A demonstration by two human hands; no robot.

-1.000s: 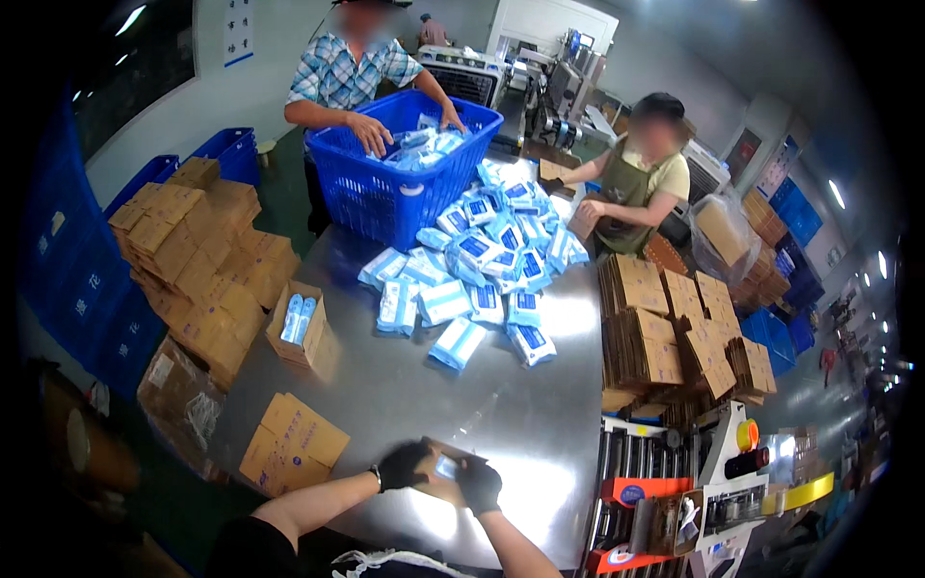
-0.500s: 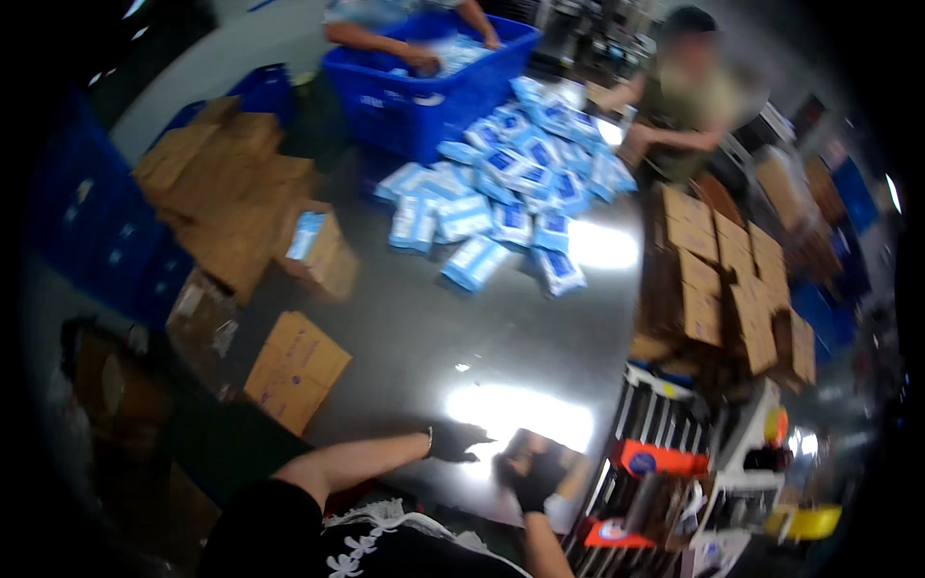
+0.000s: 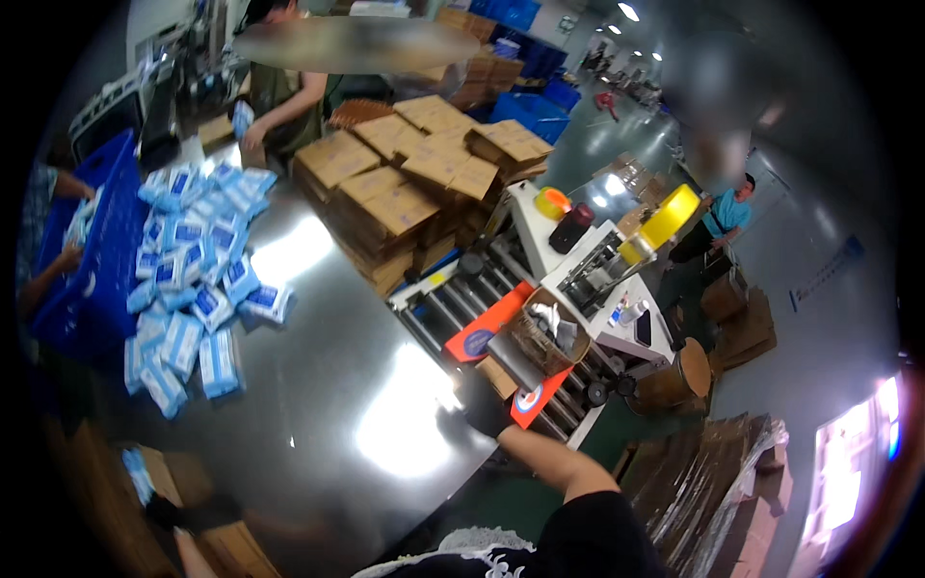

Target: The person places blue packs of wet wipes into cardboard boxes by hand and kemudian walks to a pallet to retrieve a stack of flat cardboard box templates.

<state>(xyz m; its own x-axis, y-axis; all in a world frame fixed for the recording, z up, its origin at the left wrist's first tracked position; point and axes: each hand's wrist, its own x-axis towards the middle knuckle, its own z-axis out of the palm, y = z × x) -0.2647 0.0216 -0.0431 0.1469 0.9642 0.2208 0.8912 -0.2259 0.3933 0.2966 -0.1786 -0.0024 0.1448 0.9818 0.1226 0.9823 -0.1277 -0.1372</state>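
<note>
Bare tabletop (image 3: pixel 308 409) between right hand (image 3: pixel 481 405) at edge and left hand (image 3: pixel 169 512); fingers' spread and hold unclear

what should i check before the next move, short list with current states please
Black-gloved right hand away from the silver roller conveyor: not ok, it is at the table-side edge.
Small brown cardboard carton between the flat orange plates: ok.
Right hand's grip on that carton: cannot tell, blurred.
Grip of the black-gloved left hand: cannot tell, dim and blurred.
Loose pile of blue-and-white soft packs apart from both hands: ok.
</note>
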